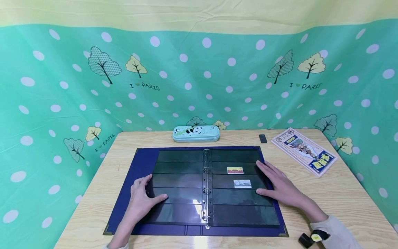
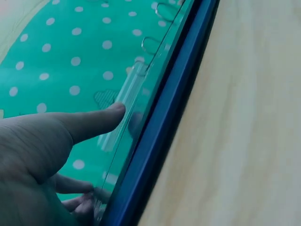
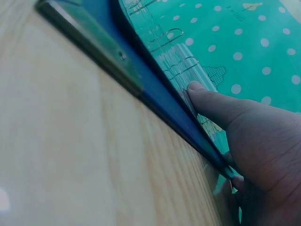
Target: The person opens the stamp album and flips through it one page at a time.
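Observation:
An open blue ring-binder stamp album [image 1: 122, 204] lies flat on the table, its black pocket pages held by metal rings [image 1: 206, 191] at the spine. On the right page [image 1: 242, 216] sit a red-and-yellow stamp [image 1: 235, 170] and a grey-white stamp [image 1: 242, 184]. My left hand [image 1: 141, 199] rests at the outer edge of the left page [image 1: 177, 195], thumb stretched over the pockets. At the right page's outer edge lies my right hand [image 1: 281, 183], fingers extended and thumb pointing toward the grey-white stamp. Both wrist views show the thumbs over the glossy, reflecting pages.
A light-blue panda pencil case [image 1: 196, 134] stands behind the album. To its right are a small black object [image 1: 263, 138] and a printed booklet [image 1: 304, 151] lying askew. A green dotted curtain [image 1: 199, 76] surrounds the wooden table [image 1: 93, 204] at the back and sides.

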A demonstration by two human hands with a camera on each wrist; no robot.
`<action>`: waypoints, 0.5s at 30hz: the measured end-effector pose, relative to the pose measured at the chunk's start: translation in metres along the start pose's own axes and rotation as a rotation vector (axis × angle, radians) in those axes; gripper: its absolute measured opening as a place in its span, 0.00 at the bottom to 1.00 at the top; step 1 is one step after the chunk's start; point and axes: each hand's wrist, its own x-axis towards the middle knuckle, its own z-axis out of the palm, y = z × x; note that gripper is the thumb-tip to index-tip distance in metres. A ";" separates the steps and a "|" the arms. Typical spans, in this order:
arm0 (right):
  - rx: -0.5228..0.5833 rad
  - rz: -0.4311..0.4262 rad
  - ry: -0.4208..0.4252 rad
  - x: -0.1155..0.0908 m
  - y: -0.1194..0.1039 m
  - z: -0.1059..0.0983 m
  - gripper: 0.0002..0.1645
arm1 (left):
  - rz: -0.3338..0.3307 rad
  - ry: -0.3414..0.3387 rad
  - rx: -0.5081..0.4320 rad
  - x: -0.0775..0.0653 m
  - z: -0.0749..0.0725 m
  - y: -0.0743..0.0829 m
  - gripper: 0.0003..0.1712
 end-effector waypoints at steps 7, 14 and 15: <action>-0.002 -0.003 0.002 -0.001 0.000 -0.001 0.61 | 0.167 0.007 0.027 -0.001 0.015 -0.001 0.64; -0.006 0.001 -0.005 0.001 -0.002 -0.003 0.62 | 0.234 -0.093 0.126 -0.002 0.020 0.000 0.68; -0.005 -0.001 -0.005 0.001 -0.002 -0.003 0.62 | 0.234 -0.100 0.134 -0.002 0.020 0.001 0.68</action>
